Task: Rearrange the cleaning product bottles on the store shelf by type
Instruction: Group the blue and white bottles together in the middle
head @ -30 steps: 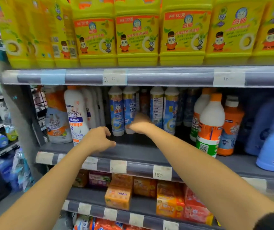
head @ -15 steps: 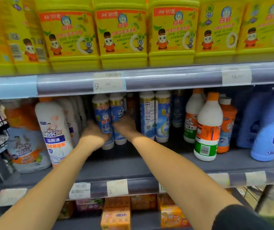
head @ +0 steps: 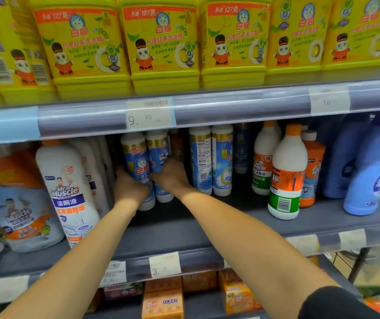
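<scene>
Both arms reach into the middle shelf (head: 242, 229). The left hand (head: 130, 189) is wrapped around the lower part of a blue-and-white bottle (head: 136, 166) from its left side; the fingertips are hidden behind the bottle. The right hand (head: 171, 178) lies over the lower front of the second blue-and-white bottle (head: 158, 153), just to the right and touching the first. Its fingers curl toward the far side, out of sight, so whether it truly grips that bottle cannot be told. Both bottles stand upright toward the far part of the shelf, their caps tucked under the rail of the upper shelf (head: 219, 107).

Right of the hands stands another pair of matching bottles (head: 210, 162), one turned label-back. Behind the gap a dark bottle (head: 177, 146) is mostly hidden. Farther right are white bottles with orange caps (head: 286, 173), an orange bottle (head: 312, 171) partly covered by them, and blue jugs (head: 368, 171) whose tops are cut off by the rail. At left, a tilted white toilet cleaner bottle (head: 69, 192) stands in front of a row of white ones, beside a blurred refill pouch (head: 23, 210). Yellow detergent jugs (head: 161, 44) fill the top shelf, cropped by the frame. A price tag (head: 149, 113) reads 9.90; the one at right is too faint beyond "16". Orange boxes (head: 162, 300) below are partly hidden by the arms.
</scene>
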A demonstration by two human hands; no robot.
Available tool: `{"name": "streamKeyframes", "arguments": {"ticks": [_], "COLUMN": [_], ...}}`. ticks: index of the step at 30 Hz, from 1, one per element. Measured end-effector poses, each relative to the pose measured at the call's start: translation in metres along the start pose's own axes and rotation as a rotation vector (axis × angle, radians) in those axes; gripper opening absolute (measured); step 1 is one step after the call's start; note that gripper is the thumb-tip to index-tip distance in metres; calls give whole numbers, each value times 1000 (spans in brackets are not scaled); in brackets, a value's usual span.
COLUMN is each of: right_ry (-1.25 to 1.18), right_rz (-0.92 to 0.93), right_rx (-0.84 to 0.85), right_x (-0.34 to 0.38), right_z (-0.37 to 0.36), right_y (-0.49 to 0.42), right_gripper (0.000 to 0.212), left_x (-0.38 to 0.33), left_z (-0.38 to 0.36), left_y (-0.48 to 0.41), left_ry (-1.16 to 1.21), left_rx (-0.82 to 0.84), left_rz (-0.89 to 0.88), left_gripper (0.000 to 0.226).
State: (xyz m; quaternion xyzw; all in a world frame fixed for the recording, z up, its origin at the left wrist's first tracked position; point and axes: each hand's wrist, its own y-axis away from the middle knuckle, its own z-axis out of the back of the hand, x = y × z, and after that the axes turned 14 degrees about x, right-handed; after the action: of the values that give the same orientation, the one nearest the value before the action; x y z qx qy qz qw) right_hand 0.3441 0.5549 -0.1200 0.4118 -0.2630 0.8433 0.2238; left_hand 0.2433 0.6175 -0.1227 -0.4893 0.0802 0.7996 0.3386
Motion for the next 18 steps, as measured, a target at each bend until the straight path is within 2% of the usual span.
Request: {"name": "streamKeyframes", "arguments": {"ticks": [6,10,18], "right_ry": [-27,62,112], "right_rz": [12,-5,-137], "right_rx": [-39,-73,-165], "right_x": [5,14,-3], "right_z": [2,14,71], "right_y": [14,35,82], "right_gripper": [37,18,51], "left_x": [1,9,11], "left_z": [1,-1,-10], "left_y": [1,-2,-6], "left_ry": [36,82,95], "left_rx": [0,24,-6], "left_rz": [-36,-43,-18], "left_gripper": [71,76,72]}}
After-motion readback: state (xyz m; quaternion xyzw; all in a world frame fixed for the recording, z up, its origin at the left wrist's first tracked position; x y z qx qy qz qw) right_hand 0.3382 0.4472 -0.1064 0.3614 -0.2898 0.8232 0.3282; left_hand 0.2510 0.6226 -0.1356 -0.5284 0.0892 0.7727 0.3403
